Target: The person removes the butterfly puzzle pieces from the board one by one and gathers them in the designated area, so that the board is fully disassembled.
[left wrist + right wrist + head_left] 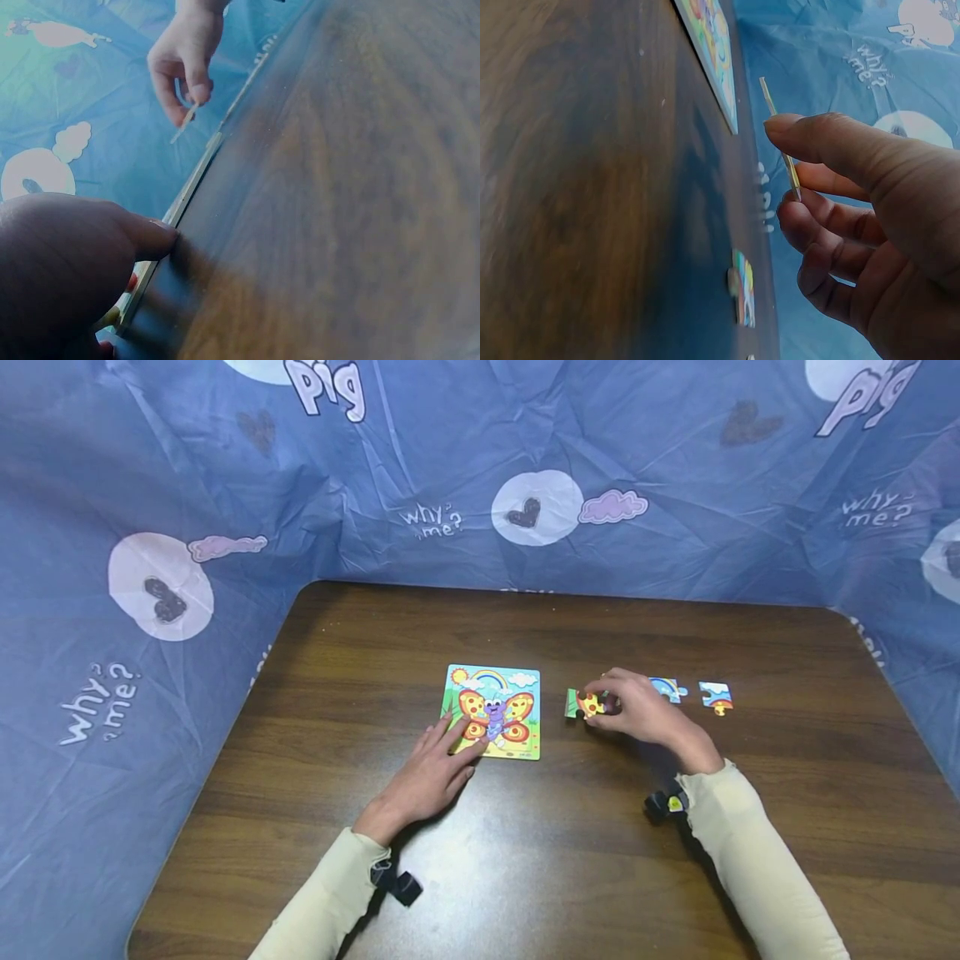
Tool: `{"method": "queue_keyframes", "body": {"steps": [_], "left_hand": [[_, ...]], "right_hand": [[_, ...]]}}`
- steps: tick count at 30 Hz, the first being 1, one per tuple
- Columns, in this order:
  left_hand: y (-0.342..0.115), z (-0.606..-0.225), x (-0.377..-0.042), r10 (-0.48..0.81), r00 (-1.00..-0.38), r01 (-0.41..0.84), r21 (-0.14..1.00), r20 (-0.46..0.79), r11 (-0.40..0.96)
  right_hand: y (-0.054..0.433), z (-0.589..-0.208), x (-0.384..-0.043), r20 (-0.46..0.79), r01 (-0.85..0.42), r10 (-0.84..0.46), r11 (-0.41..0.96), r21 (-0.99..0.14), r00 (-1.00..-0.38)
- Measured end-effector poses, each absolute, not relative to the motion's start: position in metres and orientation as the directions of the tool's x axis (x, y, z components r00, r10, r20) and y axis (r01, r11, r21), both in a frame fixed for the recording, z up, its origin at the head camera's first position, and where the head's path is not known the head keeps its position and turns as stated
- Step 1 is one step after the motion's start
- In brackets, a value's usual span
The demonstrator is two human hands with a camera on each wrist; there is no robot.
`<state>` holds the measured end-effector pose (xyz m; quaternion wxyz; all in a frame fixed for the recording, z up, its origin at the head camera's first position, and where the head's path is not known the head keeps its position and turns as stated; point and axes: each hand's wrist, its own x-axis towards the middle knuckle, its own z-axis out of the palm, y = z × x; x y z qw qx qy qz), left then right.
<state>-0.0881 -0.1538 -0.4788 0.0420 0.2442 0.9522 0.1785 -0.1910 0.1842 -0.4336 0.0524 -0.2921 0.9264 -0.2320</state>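
A square butterfly puzzle board (521, 687) lies flat on the table. My left hand (429, 777) rests on its lower left part with fingers stretched out; the thumb (154, 238) shows at the board's edge in the left wrist view. Just right of the board, my right hand (637, 706) pinches a jigsaw piece (587, 703) printed in green, yellow and red. In the right wrist view that piece (769, 97) is raised above the table between thumb and fingers, edge-on to the camera.
Right of the right hand lie two more jigsaw pieces: a blue rainbow one (664, 687), partly covered by the hand, and another (716, 695) farther out. Each wrist carries a small black camera (407, 888). Blue printed cloth (450, 460) hangs behind the brown wooden table (360, 643).
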Motion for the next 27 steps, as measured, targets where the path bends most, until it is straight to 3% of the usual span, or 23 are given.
{"method": "queue_keyframes", "body": {"steps": [27], "left_hand": [[-0.153,-0.48,-0.088,0.482,-0.876,0.455,0.353,0.014,0.818]], "right_hand": [[0.227,-0.451,-0.177,0.115,-0.579,-0.591,0.702,-0.414,-0.798]]}}
